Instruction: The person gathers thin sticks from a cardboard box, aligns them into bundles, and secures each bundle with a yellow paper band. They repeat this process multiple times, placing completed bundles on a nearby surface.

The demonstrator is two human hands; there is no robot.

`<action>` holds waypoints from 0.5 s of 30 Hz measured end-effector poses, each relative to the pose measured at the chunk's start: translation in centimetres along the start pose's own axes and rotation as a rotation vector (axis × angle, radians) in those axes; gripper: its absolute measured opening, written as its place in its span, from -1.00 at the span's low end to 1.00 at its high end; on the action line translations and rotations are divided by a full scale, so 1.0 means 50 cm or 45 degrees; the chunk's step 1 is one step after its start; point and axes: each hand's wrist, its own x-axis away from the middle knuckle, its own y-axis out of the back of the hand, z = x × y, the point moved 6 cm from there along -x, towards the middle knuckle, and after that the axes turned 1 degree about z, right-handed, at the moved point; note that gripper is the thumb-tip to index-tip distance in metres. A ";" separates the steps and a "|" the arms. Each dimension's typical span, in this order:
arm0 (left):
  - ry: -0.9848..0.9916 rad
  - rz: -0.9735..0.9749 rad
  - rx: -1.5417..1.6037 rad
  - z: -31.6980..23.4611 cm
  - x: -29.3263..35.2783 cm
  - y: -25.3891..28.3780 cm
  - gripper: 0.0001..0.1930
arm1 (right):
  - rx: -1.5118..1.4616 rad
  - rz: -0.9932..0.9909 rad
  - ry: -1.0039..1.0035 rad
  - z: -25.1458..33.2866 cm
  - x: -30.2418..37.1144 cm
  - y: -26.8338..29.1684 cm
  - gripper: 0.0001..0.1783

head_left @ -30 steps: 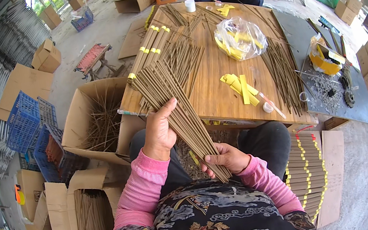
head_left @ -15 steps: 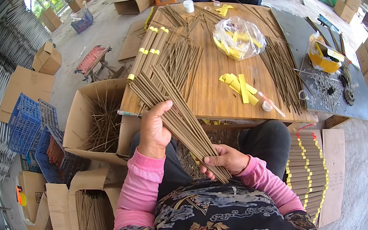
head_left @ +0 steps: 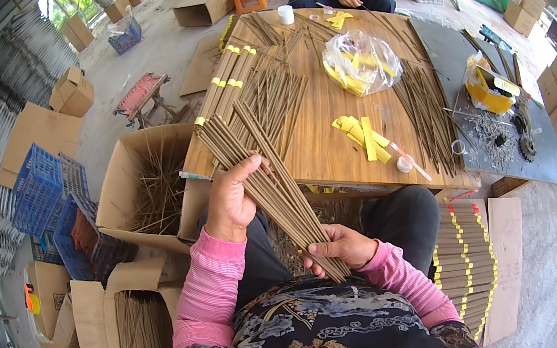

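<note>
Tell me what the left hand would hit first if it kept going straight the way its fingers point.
The left hand is wrapped around the fanned bundle of sticks, fingers pointing right. Past that bundle, probably the wooden table edge; depth is unclear.

Bundle of thin brown sticks (head_left: 274,190), loose and fanned at its far end, lying slanted above the lap, far end over the wooden table's near edge (head_left: 325,166).

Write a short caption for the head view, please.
Left hand and right hand hold a bundle of thin brown sticks at a wooden table strewn with sticks and yellow strips.
</note>
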 end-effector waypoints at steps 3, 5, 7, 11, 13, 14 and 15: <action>-0.002 0.050 -0.041 -0.006 -0.002 -0.007 -0.91 | 0.042 0.002 0.006 0.000 -0.001 0.000 -0.83; -0.002 0.066 -0.066 -0.010 -0.004 -0.009 -0.92 | 0.054 0.020 0.012 -0.002 -0.003 0.002 -0.80; 0.010 0.083 -0.031 -0.007 -0.005 -0.002 -0.93 | 0.042 0.019 0.002 -0.004 -0.003 0.001 -0.80; 0.050 0.025 0.129 -0.004 -0.019 0.023 -0.93 | 0.040 0.024 0.010 -0.006 -0.001 -0.001 -0.82; 0.008 0.040 0.195 -0.031 -0.030 0.024 -0.94 | 0.069 0.057 0.017 -0.004 -0.004 -0.004 -0.82; 0.015 0.053 0.192 -0.040 -0.042 0.037 -0.91 | 0.088 0.035 -0.012 -0.004 -0.001 -0.004 -0.82; 0.012 0.062 0.183 -0.061 -0.051 0.052 -0.89 | 0.098 0.043 -0.027 -0.002 -0.004 -0.009 -0.83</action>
